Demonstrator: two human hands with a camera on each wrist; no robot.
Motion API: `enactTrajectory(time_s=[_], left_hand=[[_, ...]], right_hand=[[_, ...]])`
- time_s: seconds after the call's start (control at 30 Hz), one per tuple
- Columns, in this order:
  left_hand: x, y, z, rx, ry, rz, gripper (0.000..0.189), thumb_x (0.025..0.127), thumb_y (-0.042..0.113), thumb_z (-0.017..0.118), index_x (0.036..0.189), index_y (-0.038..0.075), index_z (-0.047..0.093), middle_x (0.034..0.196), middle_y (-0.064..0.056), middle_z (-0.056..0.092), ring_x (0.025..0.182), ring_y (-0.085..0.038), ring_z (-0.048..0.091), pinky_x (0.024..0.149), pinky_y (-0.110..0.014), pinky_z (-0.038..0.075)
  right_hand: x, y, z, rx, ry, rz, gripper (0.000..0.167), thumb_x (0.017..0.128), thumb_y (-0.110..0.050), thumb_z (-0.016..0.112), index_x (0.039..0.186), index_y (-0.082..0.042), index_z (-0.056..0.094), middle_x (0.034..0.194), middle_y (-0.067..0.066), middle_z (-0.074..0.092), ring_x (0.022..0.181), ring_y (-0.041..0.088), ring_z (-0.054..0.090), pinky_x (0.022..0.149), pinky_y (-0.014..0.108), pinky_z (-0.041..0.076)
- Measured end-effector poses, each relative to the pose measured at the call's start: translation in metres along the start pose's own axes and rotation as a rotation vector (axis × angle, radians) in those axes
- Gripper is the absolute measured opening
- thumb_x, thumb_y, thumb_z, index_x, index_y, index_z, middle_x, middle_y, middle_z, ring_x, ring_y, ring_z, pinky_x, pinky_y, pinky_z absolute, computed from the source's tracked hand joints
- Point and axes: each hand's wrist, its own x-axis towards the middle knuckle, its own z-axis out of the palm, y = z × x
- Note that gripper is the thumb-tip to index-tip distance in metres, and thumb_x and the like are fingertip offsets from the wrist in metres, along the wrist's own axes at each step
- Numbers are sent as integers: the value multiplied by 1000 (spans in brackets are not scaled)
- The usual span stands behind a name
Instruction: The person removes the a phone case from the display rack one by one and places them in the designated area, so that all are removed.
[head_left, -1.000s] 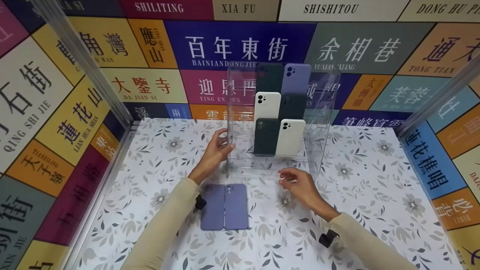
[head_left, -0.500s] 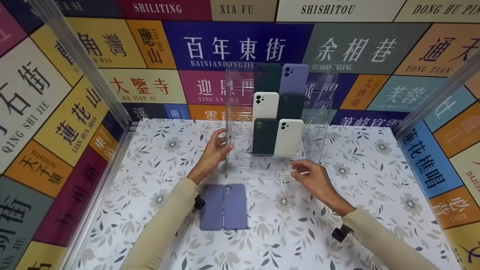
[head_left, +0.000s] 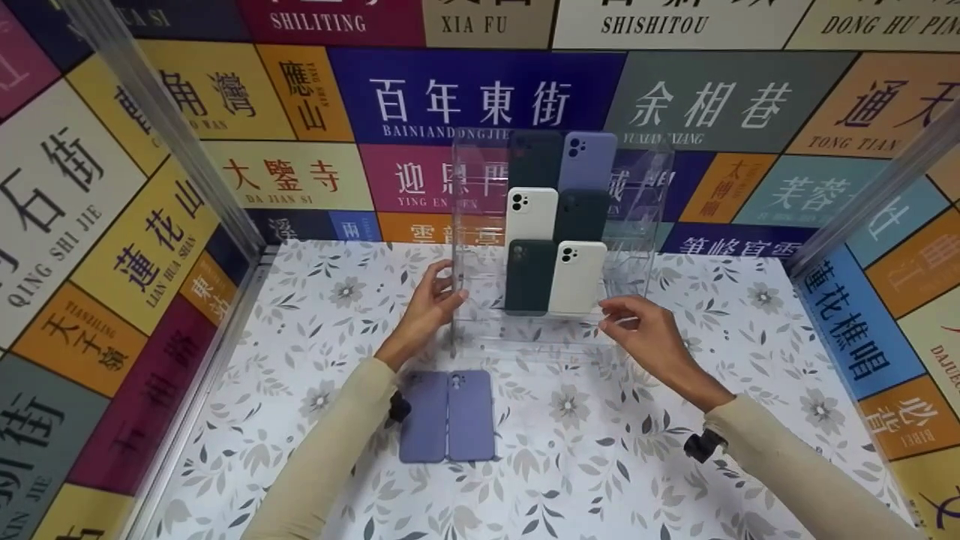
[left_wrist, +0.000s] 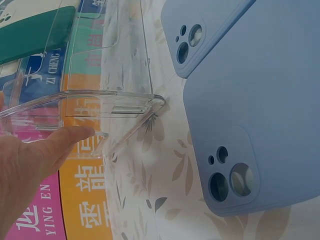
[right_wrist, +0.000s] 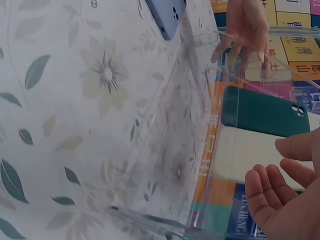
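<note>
The left hand (head_left: pixel 429 306) grips the left edge of a clear plastic tiered stand (head_left: pixel 480 262), thumb on the near side; the rest of its fingers are partly hidden beyond the edge. The right hand (head_left: pixel 649 334) holds nothing, its fingers loosely curled, tips just beside a white rectangular phone case (head_left: pixel 580 277) on the stand's lowest tier; whether they touch it or the stand is hard to tell.

Left of that hand, past the white case, stands a dark green phone case (head_left: pixel 529 277). Above both, further from the hands, four more cases stand in two rows, their lower ends covered by those in front; the dark top-left one's camera holes are hard to make out. The stand's transparent base fades into the white leaf-printed cloth (head_left: pixel 570 465).

Nearer the person than the left hand, two lavender phone cases (head_left: pixel 472 416) lie flat, side by side. Cloth stretches between them and the right forearm, whose beige sleeve (head_left: pixel 795 465) is cut off below.
</note>
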Motion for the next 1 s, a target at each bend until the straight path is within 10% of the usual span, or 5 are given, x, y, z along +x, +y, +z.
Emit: enactTrajectory(time_s=[0.37,1.0], left_hand=[[-1,2,0,19,12,-12,64,108,8,69,165,14,40,157,-25,58,142,-41,60,112,-72,46],[0,-1,-2,16,1,-30,68,109,9,68,169,11,34,158,-24,56,143,-40,59,112,-72,45]], right_hand=[[29,-7,-20,-68,51,-113,31,101,-1,78,131,1,75,125,20,72,114,36,72,100,54,58],[58,-16,-24,-203,72,-317,44,96,8,80,139,4,70,134,24,65,120,45,66,97,56,56]])
